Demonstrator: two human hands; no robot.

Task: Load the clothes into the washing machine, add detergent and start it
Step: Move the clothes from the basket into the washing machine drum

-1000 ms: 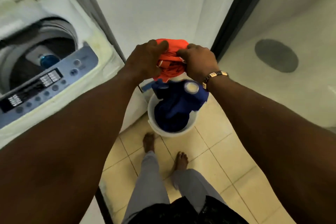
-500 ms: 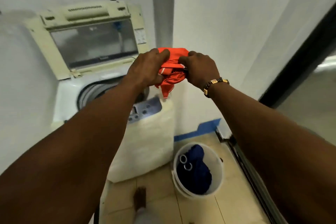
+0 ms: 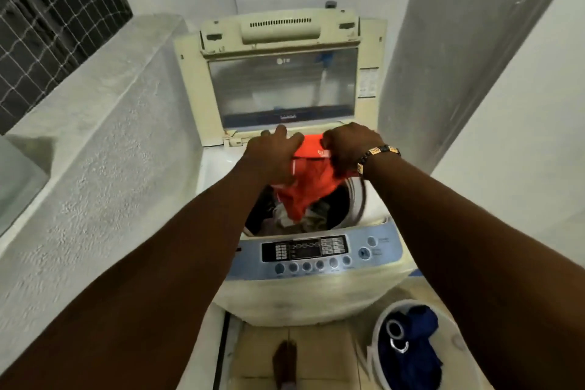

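Holding an orange garment (image 3: 311,184) over the open drum (image 3: 342,204) of the top-loading washing machine (image 3: 316,294), both hands pinching its top edge. Left hand (image 3: 272,157) is gripping the left side of the cloth, fingers closed on it; right hand (image 3: 349,144) is gripping the right side, also closed on fabric. Garment's lower end is hanging down into the drum mouth, just above or touching the clothes already inside (image 3: 304,218); can't tell which from this angle. Lid (image 3: 281,79) is standing upright behind the hands, so nothing is blocking the drop.

Judging this as mid-loading: white bucket (image 3: 380,355) on the floor to the right is still holding blue clothes (image 3: 414,345), so more trips are needed before detergent and start.

Doing this step well:
- keeping the garment centred over the opening, not draped on the rim
- releasing both grips together so it's falling straight in rather than swinging
- letting it drop loose, not balled up, so the load is spreading evenly around the drum
- checking no fabric is trailing over the drum edge near the control panel (image 3: 316,253), where the lid could be catching it

No detergent in view
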